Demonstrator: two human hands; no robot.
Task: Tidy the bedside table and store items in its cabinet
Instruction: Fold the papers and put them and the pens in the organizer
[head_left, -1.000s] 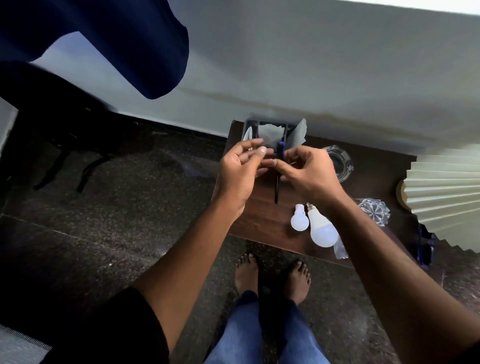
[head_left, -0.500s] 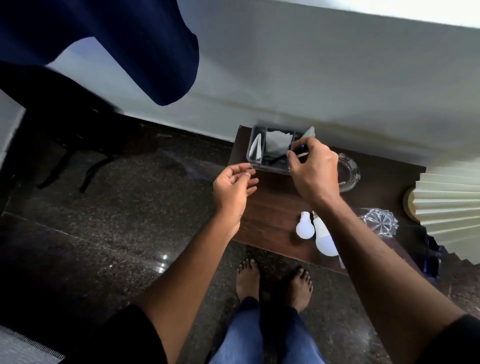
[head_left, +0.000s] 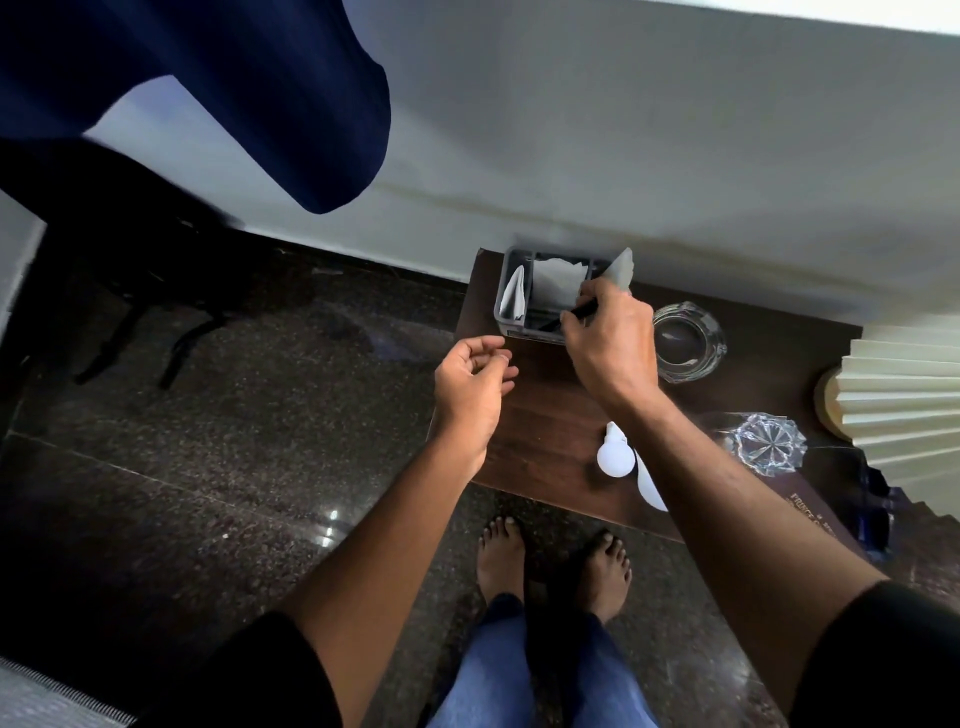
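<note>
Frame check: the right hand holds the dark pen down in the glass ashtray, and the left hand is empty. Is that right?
Not quite. In the head view the right hand holds the dark pen at the grey tray, not in the glass ashtray, which sits beside the tray, farther right. The left hand is empty, as stated.

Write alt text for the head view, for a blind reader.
The right hand holds a dark pen over a grey organizer tray on a wooden bedside table. The left hand hovers empty beside it; a glass ashtray and two white bulbs lie nearby.
</note>
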